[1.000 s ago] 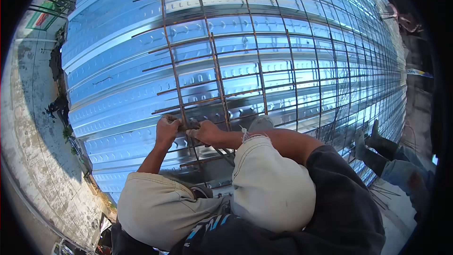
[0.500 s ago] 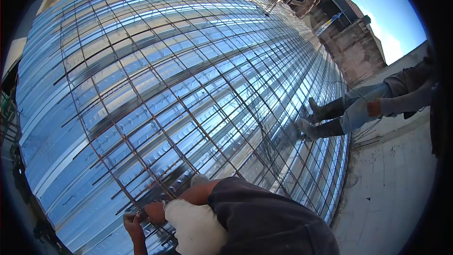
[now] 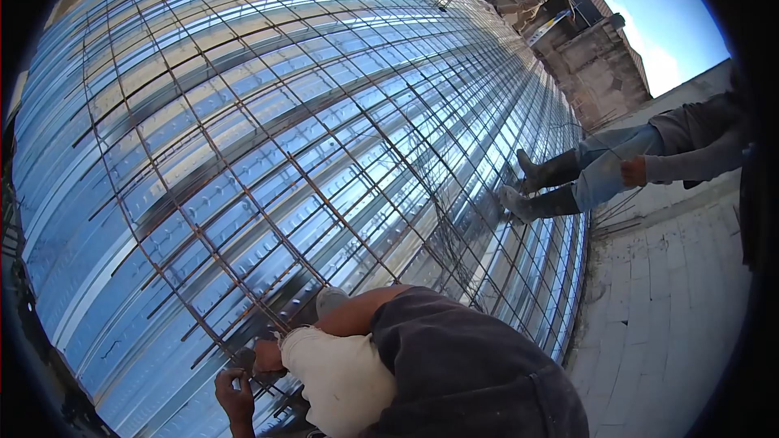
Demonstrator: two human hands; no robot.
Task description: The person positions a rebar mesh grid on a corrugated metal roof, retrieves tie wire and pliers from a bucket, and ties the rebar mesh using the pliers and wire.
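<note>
My left hand (image 3: 235, 396) is at the bottom left, its thumb and fingers brought together in a pinch beside the mesh edge. Whatever it pinches is too small to make out. Just above it, my right hand (image 3: 267, 356) is closed at the end of a white sleeve (image 3: 345, 377), close to the bar ends of the steel rebar mesh (image 3: 199, 233). A dark shape at its fingertips hides what it holds. The mesh lies over shiny ribbed metal decking (image 3: 81, 292).
A dark-clothed leg (image 3: 479, 373) and a grey shoe (image 3: 330, 301) are beside my hands. At right stands another person in dark boots (image 3: 552, 203), one hand (image 3: 633, 171) holding a thin wire or rod. A block wall (image 3: 657, 308) borders the deck. Loose wires (image 3: 450, 235) lie on the mesh.
The view has shifted slightly, moving the mesh and the other person left and up in the picture. My left hand has drawn slightly down and away from the bar ends; my right hand stays near them.
</note>
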